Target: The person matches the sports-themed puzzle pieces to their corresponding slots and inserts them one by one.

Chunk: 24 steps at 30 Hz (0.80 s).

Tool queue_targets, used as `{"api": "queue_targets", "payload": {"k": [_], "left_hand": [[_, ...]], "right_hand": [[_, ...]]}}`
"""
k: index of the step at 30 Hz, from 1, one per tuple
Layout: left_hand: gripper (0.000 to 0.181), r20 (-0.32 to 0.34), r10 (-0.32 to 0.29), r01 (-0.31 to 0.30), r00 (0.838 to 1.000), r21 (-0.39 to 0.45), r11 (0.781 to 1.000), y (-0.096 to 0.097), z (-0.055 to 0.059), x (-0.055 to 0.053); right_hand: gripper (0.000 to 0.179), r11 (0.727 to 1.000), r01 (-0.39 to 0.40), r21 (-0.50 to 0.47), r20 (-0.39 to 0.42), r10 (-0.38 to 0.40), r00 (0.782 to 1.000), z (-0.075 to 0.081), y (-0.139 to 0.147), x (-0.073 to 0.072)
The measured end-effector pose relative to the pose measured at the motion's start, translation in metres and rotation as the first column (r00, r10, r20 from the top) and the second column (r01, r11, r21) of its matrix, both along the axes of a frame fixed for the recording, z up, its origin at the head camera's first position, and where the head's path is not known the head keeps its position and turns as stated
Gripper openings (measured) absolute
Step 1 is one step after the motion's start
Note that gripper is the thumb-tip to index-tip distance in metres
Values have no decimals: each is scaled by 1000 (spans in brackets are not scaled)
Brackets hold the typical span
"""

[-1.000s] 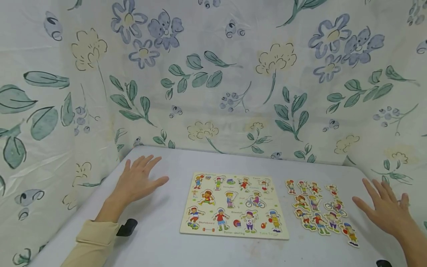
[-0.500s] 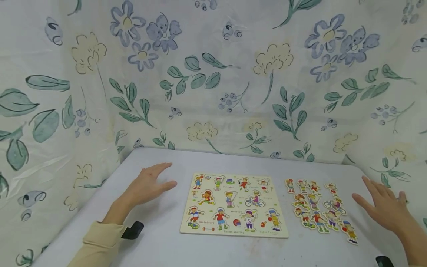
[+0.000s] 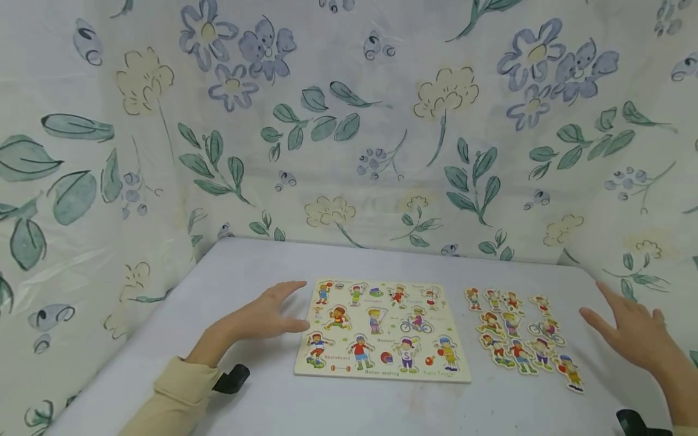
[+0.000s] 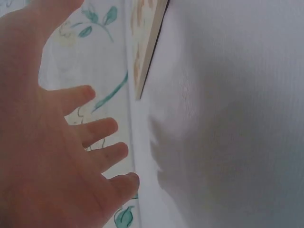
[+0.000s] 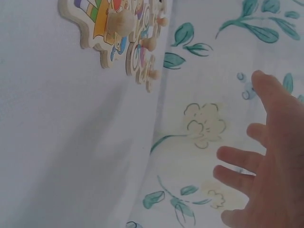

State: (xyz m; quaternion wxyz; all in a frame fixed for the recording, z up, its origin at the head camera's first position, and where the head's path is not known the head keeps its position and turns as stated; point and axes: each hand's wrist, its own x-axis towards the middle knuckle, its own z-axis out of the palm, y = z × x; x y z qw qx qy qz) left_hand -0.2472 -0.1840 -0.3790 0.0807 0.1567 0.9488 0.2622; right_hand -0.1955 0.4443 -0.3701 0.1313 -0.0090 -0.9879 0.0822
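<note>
My left hand (image 3: 259,318) hovers over the table beside the left edge of a flat wooden puzzle board (image 3: 357,330), fingers extended and thumb spread, holding nothing. The board shows printed sports children with small English words. In the left wrist view the board's corner (image 4: 145,61) appears beyond the fingers. To the board's right lie several cut-out puzzle pieces (image 3: 523,357) of the same children, loosely in rows; the right wrist view reveals wooden knobs (image 5: 121,23) on them. My right hand (image 3: 629,330), also holding nothing, is raised to the right of these pieces with fingers spread.
A white table (image 3: 349,412) carries everything. Behind it and along the sides hangs a floral-patterned curtain (image 3: 382,139). Black straps or mounts (image 3: 231,379) sit at the wrists.
My left hand has moved right and slightly nearer, from the table's left side to the board's left edge. The right hand stays about where it was. Board and pieces have not moved.
</note>
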Motion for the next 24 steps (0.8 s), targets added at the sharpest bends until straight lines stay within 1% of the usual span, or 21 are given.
{"api": "queue_targets", "payload": {"k": [4,7,12,14,21,24], "left_hand": [[104,75,-37,38,997,-19,999,9,-6,1],[108,104,-46,51,994,-50,997,12,-9,4],[111,98,-107,119,989,-133,984,12,-11,9],[111,94,-122,136,988,-157,978,11,-11,10],[112,76,-130,142,989,-191,971,12,-14,9],[112,75,-136,149,988,-202,968,12,-12,8]], "right_hand": [[85,1000,1,-14,-10,-1,1000,2,-1,1],[85,1000,-4,-29,-16,3,1000,1,-3,1],[87,999,-12,-35,-18,12,1000,0,-4,-1],[87,999,-12,-37,-18,12,1000,-1,-4,-1],[88,1000,-12,-28,-3,12,1000,0,-4,-1],[88,1000,-14,-24,-9,14,1000,1,-5,-2]]}}
